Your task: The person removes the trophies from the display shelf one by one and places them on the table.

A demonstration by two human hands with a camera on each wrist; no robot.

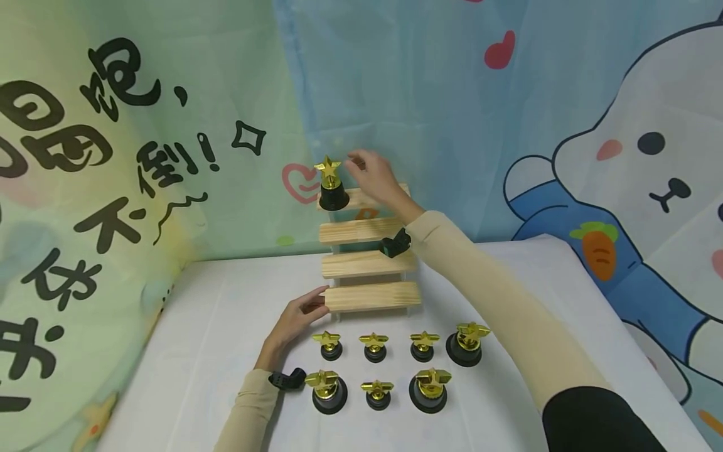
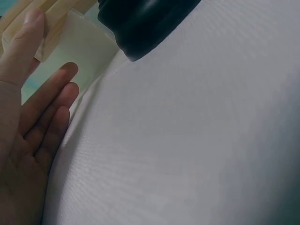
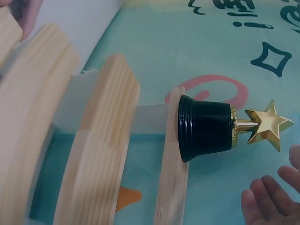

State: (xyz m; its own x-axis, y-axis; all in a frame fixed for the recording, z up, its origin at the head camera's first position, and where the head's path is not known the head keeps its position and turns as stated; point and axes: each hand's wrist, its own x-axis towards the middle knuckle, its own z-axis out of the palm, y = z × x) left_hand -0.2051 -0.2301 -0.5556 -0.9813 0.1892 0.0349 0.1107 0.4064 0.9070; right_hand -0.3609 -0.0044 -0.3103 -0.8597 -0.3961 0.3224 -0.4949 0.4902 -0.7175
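A tiered wooden display shelf (image 1: pixel 371 265) with pale planks stands toward the back of the table. On its top plank, at the left end, a trophy (image 1: pixel 333 196) with a black base and gold star stands upright. My right hand (image 1: pixel 373 177) is in the air just right of that star, apart from it and holding nothing; its fingers are loosely bent in the right wrist view. Down at the lowest plank, my left hand (image 1: pixel 297 318) holds the left end between thumb and forefinger. Its other fingers (image 2: pixel 58 101) stretch out relaxed below the plank.
Several more star trophies stand in two rows before the shelf, among them a small one (image 1: pixel 374 347) and larger ones (image 1: pixel 466 345) (image 1: pixel 430 392). A white cloth (image 1: pixel 203 326) covers the table. Behind hangs a printed curtain (image 1: pixel 407 81).
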